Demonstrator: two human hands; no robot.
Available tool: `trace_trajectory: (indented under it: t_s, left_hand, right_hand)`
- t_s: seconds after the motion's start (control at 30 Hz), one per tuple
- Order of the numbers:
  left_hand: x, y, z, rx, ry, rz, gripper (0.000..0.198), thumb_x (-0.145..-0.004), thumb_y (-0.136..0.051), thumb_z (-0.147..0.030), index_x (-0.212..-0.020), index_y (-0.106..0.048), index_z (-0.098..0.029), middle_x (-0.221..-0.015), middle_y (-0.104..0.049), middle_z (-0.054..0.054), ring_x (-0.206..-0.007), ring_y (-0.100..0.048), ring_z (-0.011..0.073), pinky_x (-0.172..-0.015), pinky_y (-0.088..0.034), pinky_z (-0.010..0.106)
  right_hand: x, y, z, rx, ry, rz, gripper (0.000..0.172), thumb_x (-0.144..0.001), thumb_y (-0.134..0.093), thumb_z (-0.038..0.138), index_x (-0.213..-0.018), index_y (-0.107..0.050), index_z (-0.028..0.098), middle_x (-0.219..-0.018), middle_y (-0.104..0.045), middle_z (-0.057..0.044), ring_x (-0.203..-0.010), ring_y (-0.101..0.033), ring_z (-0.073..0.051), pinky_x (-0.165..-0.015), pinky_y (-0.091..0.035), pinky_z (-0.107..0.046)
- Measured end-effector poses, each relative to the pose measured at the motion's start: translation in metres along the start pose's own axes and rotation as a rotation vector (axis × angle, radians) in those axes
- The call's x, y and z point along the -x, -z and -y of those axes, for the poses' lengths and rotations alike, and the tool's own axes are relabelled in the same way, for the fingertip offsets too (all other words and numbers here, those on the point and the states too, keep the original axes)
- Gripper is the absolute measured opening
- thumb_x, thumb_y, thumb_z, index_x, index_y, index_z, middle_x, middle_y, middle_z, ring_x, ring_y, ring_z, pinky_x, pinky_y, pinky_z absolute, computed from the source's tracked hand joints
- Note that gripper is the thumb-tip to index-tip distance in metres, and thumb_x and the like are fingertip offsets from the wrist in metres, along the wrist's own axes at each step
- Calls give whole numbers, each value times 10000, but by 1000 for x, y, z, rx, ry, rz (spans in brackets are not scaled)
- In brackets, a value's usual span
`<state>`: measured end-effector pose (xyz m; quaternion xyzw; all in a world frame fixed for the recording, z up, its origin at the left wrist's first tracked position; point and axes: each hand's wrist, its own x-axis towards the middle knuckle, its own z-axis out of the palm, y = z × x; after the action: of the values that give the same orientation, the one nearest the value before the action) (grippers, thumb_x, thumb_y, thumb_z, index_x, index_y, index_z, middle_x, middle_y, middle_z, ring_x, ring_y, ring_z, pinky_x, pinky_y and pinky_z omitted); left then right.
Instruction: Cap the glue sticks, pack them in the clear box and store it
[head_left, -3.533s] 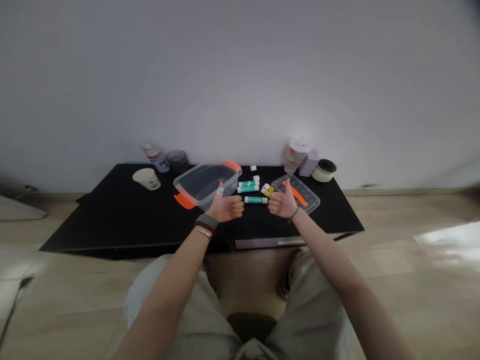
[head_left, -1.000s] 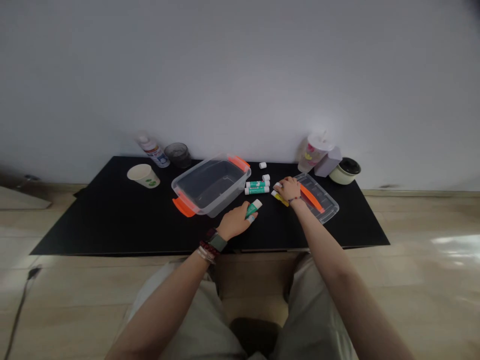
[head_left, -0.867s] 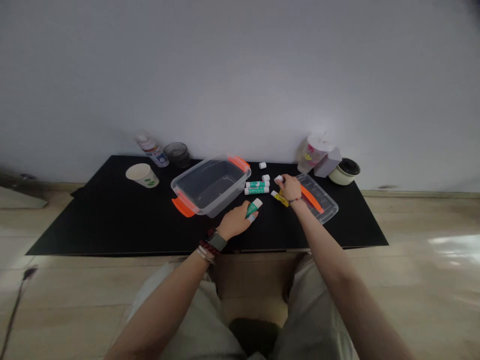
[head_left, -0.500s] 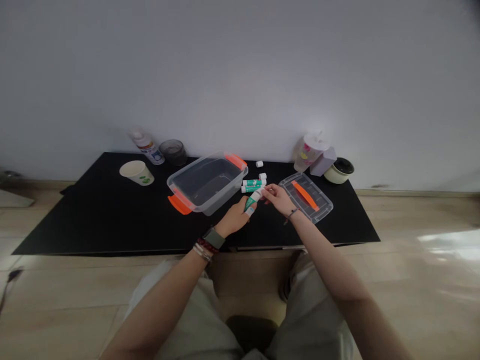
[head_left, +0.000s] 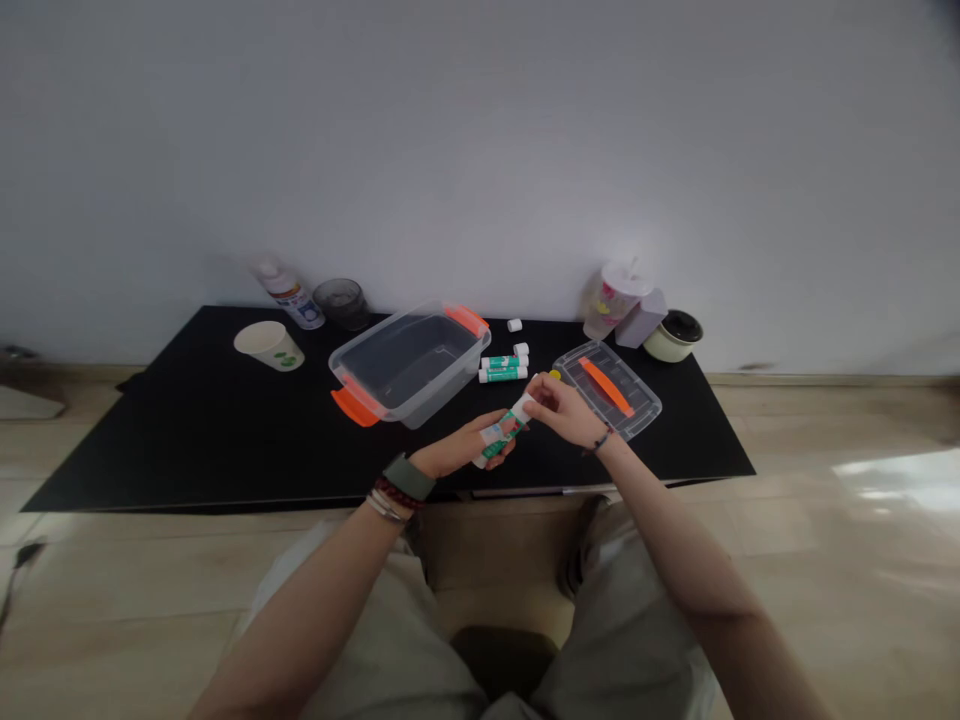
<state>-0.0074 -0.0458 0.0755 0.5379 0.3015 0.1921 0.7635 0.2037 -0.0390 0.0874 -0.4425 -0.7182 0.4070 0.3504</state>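
Observation:
My left hand [head_left: 491, 442] is wrapped round a green and white glue stick [head_left: 517, 424], which tilts up to the right above the table. The fingers of my right hand [head_left: 556, 408] pinch the white end of that stick. Two more green and white glue sticks [head_left: 503, 375] lie side by side just beyond my hands. A loose white cap [head_left: 521, 349] rests by their far end, and another white cap [head_left: 514, 325] lies farther back. Part of a small yellow thing [head_left: 555, 374] shows behind my right hand; the rest of it is hidden.
Left of the sticks stands a clear plastic box [head_left: 420, 408] with orange latches. Its clear lid [head_left: 643, 398] with an orange handle lies at right. Along the back are a paper cup [head_left: 262, 345], spray can [head_left: 295, 300], dark glass [head_left: 342, 303], lidded tumbler [head_left: 611, 303] and cream pot [head_left: 670, 345].
Both hands have drawn the glue stick nearer to me, away from the two lying sticks. More of its body shows now, and a yellow thing has come into sight behind my right hand.

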Motion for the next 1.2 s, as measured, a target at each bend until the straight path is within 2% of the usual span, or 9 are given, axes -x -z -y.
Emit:
trace_trajectory:
  t_s: [0.1,0.2,0.53,0.7,0.83,0.93,1.03,1.1,1.2]
  left_hand:
    - [1,-4,-4,107,16,85,550,-829,-612,-659,-1046,-495,-167,-740,-495,-34,-515,-409,50,-462,-323,200]
    - [1,-7,-6,85,-3,104,523,-854,-592,-648,-1039,-499,-168,-742,-489,-35,-514,-402,45,-462,-318,197]
    - [-7,-17,1,-183,-92,-75,459,-909,-470,-653,-953,-435,-198,-701,-452,-60,-466,-377,44,-435,-330,188]
    - [-8,-19,6,-645,-76,-240,277,-993,-384,-465,-990,-462,-199,-690,-545,-11,-538,-535,131,-550,-427,264]
    - [-10,-23,5,-1068,19,-340,264,-991,-396,-382,-1133,-480,-177,-947,-680,118,-851,-688,282,-734,-482,356]
    - [-10,-22,4,-1174,39,-348,308,-988,-396,-399,-1181,-473,-172,-1053,-677,154,-929,-687,316,-772,-487,380]
    - [-7,-19,1,-948,-18,-260,311,-984,-405,-437,-1142,-474,-178,-912,-655,96,-747,-659,227,-681,-481,330]
    - [-3,-17,-4,-597,-47,-138,353,-981,-381,-516,-1073,-467,-186,-787,-582,28,-572,-548,139,-561,-438,274]
    - [2,-18,-12,-112,-22,59,455,-932,-421,-638,-1002,-459,-190,-731,-478,-26,-491,-400,68,-459,-353,214]
  right_hand:
    - [6,2,14,126,97,-23,272,-952,-512,477,-989,-560,212,-734,-580,15,-638,-513,-128,-622,-408,-253]
    - [7,0,21,210,118,-34,264,-975,-449,446,-867,-530,220,-640,-542,30,-573,-463,-126,-608,-374,-252]
    - [-1,-14,16,374,19,-56,296,-972,-332,363,-715,-405,237,-597,-427,21,-595,-452,-147,-610,-319,-247]
    - [-4,-19,10,508,-52,-49,301,-983,-336,298,-721,-467,227,-626,-489,5,-621,-490,-154,-616,-312,-250]
    - [-6,-27,7,613,-212,-46,318,-997,-365,308,-746,-537,219,-671,-570,-17,-644,-539,-162,-593,-296,-261]
    - [-4,-31,7,610,-277,-87,339,-1007,-372,350,-739,-535,221,-682,-585,-28,-647,-548,-168,-574,-279,-272]
    - [1,-26,9,486,-197,-85,417,-1029,-303,423,-704,-476,226,-642,-541,-13,-627,-521,-164,-588,-305,-270]
    - [4,-19,13,368,-70,-67,449,-1036,-244,469,-722,-459,229,-648,-532,-5,-632,-515,-160,-613,-344,-264]
    - [9,-7,22,256,123,-45,400,-1022,-295,492,-795,-491,228,-688,-559,0,-633,-516,-147,-641,-387,-258]
